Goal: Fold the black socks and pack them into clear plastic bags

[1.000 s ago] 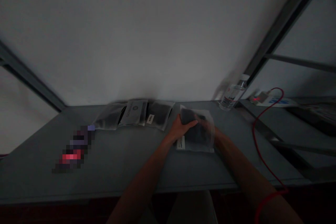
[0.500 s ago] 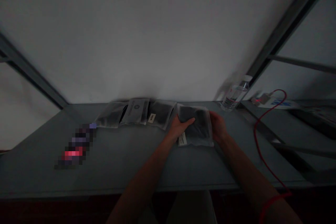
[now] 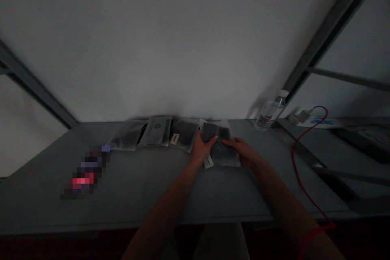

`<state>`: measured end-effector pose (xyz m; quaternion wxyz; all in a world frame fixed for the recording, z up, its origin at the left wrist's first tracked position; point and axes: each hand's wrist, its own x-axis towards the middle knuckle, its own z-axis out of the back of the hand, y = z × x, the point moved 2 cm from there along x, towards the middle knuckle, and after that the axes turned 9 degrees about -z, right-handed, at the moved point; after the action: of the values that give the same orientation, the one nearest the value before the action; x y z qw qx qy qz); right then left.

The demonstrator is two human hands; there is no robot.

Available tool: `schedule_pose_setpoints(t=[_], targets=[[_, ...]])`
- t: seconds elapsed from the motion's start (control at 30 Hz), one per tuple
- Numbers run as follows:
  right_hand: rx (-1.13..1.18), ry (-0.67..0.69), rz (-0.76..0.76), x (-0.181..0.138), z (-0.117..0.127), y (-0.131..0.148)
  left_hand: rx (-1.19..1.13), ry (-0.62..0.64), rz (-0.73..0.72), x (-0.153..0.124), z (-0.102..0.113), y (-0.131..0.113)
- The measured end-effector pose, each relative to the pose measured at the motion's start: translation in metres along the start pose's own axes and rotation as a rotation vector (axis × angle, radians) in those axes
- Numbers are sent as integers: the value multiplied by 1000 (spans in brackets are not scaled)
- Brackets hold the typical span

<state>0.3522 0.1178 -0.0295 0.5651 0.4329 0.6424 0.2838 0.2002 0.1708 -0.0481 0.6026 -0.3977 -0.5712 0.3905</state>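
A frosted plastic bag (image 3: 224, 152) with something dark inside lies at the right end of a row of similar bags. My left hand (image 3: 202, 148) grips its left edge, thumb on top. My right hand (image 3: 245, 151) holds its right edge, with the thumb also over the front and the other fingers hidden. A white label shows at its lower left corner. Just left of it lies another bag (image 3: 185, 136) with a small label. Farther left come a bag with a grey printed front (image 3: 157, 131) and one more dark-filled bag (image 3: 126, 135).
A clear water bottle (image 3: 269, 113) with a white cap stands at the back right by the metal frame post. A red cable (image 3: 295, 162) runs from a small white device (image 3: 301, 117) towards my right arm. A pixelated patch covers something on the table (image 3: 128, 195) at left.
The held bag has shifted a little left, closer to the row. My right hand has moved left and its thumb now lies over the bag's front.
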Motion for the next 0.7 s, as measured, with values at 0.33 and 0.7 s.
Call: schedule_pose_setpoints(t=[0.33, 0.7], targets=[[-273, -258, 346, 17, 14, -3, 143, 138, 171, -3, 0, 4], [-541, -433, 464, 26, 14, -4, 68, 79, 202, -3, 1, 0]])
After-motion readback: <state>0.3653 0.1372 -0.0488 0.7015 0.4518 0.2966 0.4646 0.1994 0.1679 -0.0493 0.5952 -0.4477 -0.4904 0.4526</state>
